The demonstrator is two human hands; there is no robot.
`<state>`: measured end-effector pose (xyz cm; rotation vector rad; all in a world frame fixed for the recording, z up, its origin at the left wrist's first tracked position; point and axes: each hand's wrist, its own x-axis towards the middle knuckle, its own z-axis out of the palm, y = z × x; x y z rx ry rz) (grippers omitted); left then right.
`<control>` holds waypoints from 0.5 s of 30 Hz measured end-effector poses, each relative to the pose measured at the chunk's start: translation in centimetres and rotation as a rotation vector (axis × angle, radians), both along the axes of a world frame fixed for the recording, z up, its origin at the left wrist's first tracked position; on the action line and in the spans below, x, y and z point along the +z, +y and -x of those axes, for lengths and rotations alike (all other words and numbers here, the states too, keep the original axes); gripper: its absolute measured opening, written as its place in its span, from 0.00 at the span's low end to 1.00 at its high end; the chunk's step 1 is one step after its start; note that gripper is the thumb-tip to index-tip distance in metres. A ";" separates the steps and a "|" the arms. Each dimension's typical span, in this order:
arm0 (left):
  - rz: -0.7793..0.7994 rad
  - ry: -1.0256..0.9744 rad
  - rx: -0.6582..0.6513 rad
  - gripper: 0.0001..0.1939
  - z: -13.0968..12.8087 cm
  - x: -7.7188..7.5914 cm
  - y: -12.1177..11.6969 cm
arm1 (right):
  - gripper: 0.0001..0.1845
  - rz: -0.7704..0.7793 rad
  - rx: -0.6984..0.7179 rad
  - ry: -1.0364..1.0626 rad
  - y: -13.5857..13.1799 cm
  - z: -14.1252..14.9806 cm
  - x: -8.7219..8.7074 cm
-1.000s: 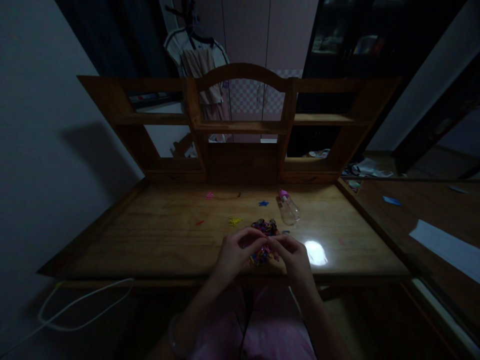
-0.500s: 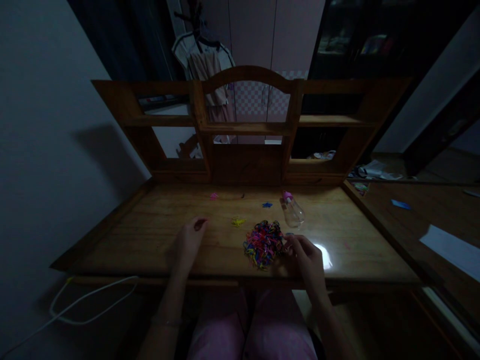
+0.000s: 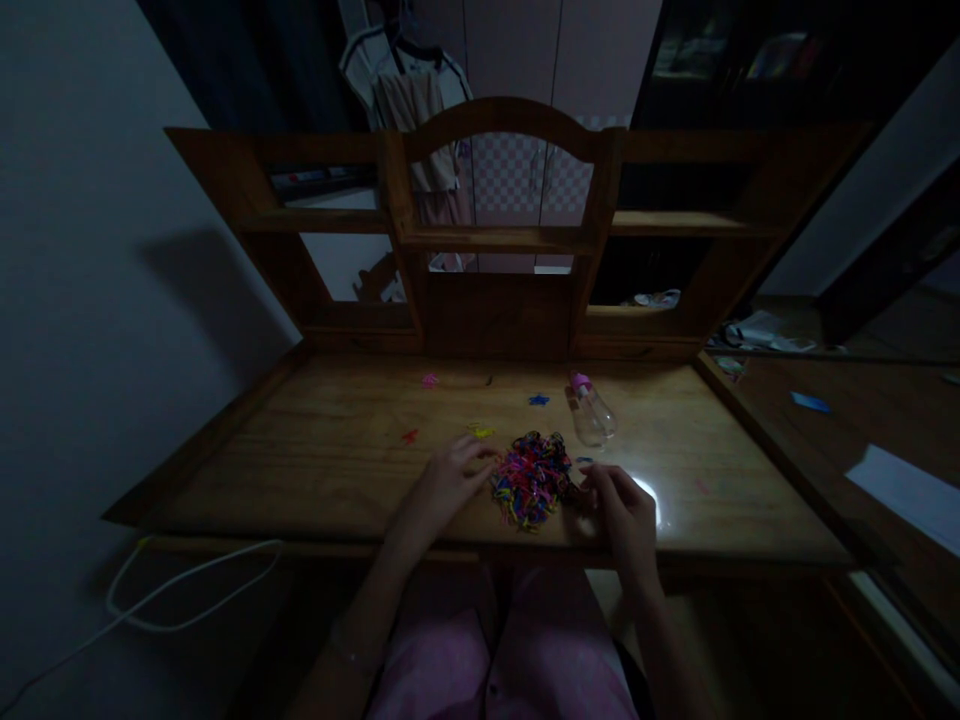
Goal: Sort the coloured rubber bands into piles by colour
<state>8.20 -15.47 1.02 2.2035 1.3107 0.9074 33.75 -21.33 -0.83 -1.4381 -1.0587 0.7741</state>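
Observation:
A heap of small, thin, multicoloured pieces [image 3: 534, 478], perhaps bands or clips, lies near the desk's front edge. My left hand [image 3: 450, 480] reaches the heap's left side, its fingers apart and nothing visible in them. On the right side my right hand [image 3: 624, 510] is closed in a pinch at the heap's edge; what its fingertips hold is too dark to make out. Beyond my left hand are small red pieces [image 3: 409, 437] and a yellow group [image 3: 481, 431]. Further back lie pink pieces [image 3: 430, 381] and blue pieces [image 3: 538, 400].
A clear bulb-shaped bottle with a pink cap [image 3: 594, 415] lies behind the heap to the right. The wooden desk [image 3: 315, 450] has a shelf unit [image 3: 499, 237] along its back. A white cable [image 3: 195, 585] hangs at the front left.
Both hands were together over the heap, then my left hand went left over the red piece and came back to the heap. The red spot now shows more than a single strip.

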 end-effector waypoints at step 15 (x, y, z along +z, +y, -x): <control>0.078 0.203 -0.141 0.07 -1.0 -0.9 2.0 | 0.16 0.035 0.140 0.002 -0.1 -0.5 0.0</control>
